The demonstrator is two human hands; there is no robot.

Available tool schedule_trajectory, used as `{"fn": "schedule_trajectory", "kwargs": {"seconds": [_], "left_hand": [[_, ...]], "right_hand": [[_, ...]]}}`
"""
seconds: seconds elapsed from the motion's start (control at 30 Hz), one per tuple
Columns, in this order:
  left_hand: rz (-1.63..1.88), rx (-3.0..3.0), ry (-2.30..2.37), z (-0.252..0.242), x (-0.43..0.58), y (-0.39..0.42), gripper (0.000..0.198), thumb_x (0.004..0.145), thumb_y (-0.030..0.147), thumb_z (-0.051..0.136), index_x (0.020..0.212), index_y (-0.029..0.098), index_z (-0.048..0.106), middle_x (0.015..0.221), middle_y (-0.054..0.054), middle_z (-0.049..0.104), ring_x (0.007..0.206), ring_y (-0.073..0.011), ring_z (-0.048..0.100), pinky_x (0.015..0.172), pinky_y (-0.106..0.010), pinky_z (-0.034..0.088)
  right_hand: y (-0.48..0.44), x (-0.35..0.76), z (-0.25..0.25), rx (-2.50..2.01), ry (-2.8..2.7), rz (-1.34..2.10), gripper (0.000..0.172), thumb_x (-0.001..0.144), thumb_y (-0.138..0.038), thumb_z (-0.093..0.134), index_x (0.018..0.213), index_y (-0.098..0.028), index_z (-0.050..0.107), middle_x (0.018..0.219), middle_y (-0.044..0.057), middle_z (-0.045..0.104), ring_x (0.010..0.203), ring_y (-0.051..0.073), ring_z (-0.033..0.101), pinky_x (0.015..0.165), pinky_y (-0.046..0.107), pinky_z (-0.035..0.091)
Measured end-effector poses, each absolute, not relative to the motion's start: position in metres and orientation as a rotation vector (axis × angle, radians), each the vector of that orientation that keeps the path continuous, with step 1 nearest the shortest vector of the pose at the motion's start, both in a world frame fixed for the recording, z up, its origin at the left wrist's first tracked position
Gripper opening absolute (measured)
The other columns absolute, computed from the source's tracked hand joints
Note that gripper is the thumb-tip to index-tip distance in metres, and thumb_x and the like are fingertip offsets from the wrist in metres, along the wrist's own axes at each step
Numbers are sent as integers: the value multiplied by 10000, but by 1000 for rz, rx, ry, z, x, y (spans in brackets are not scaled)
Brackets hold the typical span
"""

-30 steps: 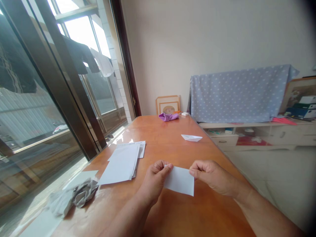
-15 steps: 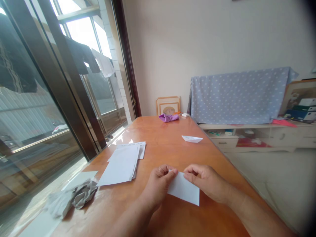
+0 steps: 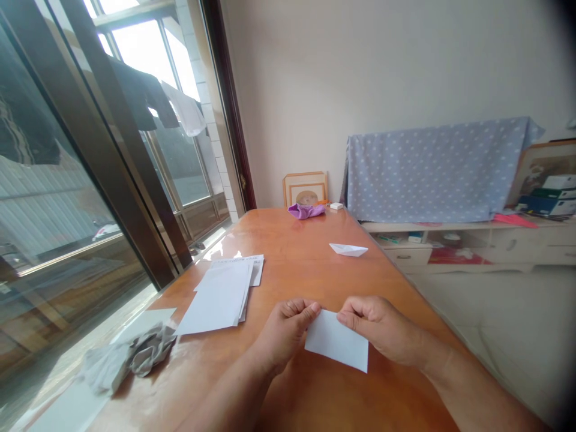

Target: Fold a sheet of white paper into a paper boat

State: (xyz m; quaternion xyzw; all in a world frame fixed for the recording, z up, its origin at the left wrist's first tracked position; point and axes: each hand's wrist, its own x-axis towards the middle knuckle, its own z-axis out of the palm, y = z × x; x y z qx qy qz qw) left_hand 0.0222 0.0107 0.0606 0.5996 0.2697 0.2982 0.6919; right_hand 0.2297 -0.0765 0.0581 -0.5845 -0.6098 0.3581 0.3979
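Table: brown and glossy, running away from the person; the sheet is over its near part, and whether it touches the top I cannot tell.
Stack: white papers on the table's left side, beyond the left hand and apart from it.
Right hand: comes in from the lower right, forearm slanting inward, fingers curled, thumb pointing left along the sheet's upper edge.
Left hand: comes in from the lower left, the forearm angled away from the body, thumb pointing right.
Sheet: hangs between the hands, spreading from the fingertips toward the person; its long axis runs side to side, dipping at the right. Both hands touch it, so neither is nearer.
Folded paper: white, pointed at both ends, beyond the right hand and well apart.
Left fingers: pinched together on the sheet's upper left corner.
Right fingers: clamped on the upper edge, right of its middle, covering the corner there.
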Motion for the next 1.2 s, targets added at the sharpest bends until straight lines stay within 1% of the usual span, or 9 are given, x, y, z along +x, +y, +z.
{"fn": "schedule_trajectory", "kwargs": {"seconds": [0.1, 0.17, 0.33, 0.4, 0.5, 0.7, 0.87, 1.0, 1.2], "left_hand": [[808, 1376, 691, 59, 16, 21, 381, 848, 509, 713, 767, 138, 690, 734, -53, 663, 706, -158, 570, 699, -270, 413], [869, 1357, 751, 58, 13, 27, 378, 874, 516, 680, 854, 139, 700, 866, -95, 719, 800, -192, 620, 775, -304, 432], [757, 1331, 735, 57, 11, 27, 468, 933, 592, 550, 995, 157, 709, 1032, -125, 720, 893, -213, 636, 751, -308, 420], [662, 1351, 679, 56, 13, 22, 483, 935, 601, 543, 1002, 155, 718, 981, -115, 718, 860, -196, 623, 739, -297, 415], [569, 1358, 638, 54, 16, 18, 435, 888, 567, 644, 926, 139, 714, 828, -86, 700, 776, -168, 606, 723, -276, 404], [684, 1347, 604, 52, 19, 19, 407, 871, 523, 681, 733, 144, 627, 685, -48, 646, 631, -135, 560, 655, -259, 398], [632, 1371, 636, 58, 16, 18, 405, 894, 540, 642, 794, 147, 647, 722, -50, 651, 687, -152, 578, 685, -267, 400], [653, 1338, 624, 63, 14, 16, 421, 902, 565, 618, 811, 154, 648, 737, -27, 609, 674, -133, 523, 641, -255, 365], [712, 1195, 687, 51, 24, 16, 388, 802, 523, 749, 812, 156, 623, 695, -11, 587, 609, -123, 497, 586, -245, 345]], "right_hand": [[-76, 233, 59, -1489, -1500, 909, 385, 945, -523, 557, 780, -178, 595, 699, -14, 568, 637, 129, 493, 548, 242, 364], [-76, 235, 61, -1474, -1428, 931, 395, 939, -532, 565, 762, -179, 573, 688, -20, 551, 624, 123, 477, 547, 243, 358], [-73, 235, 60, -1395, -1254, 1024, 412, 926, -560, 579, 772, -177, 570, 687, -25, 552, 615, 116, 467, 572, 251, 363], [-71, 234, 58, -1371, -1210, 1046, 415, 922, -571, 581, 810, -172, 598, 722, -13, 582, 640, 127, 492, 599, 263, 385], [-68, 233, 54, -1375, -1160, 1044, 424, 911, -587, 592, 846, -169, 621, 750, -2, 607, 661, 139, 508, 617, 277, 396], [-67, 231, 52, -1372, -1180, 1032, 428, 914, -584, 592, 830, -166, 623, 754, 0, 605, 679, 141, 499, 636, 281, 393], [-68, 230, 53, -1380, -1167, 1056, 421, 909, -584, 597, 820, -173, 610, 734, -8, 589, 661, 136, 492, 624, 277, 387], [-71, 226, 53, -1379, -1208, 1156, 410, 903, -572, 612, 815, -172, 610, 724, -9, 589, 648, 133, 499, 606, 268, 379], [-71, 217, 52, -1408, -1202, 1181, 414, 890, -575, 624, 802, -171, 624, 716, -5, 605, 651, 139, 511, 607, 269, 382]]}}
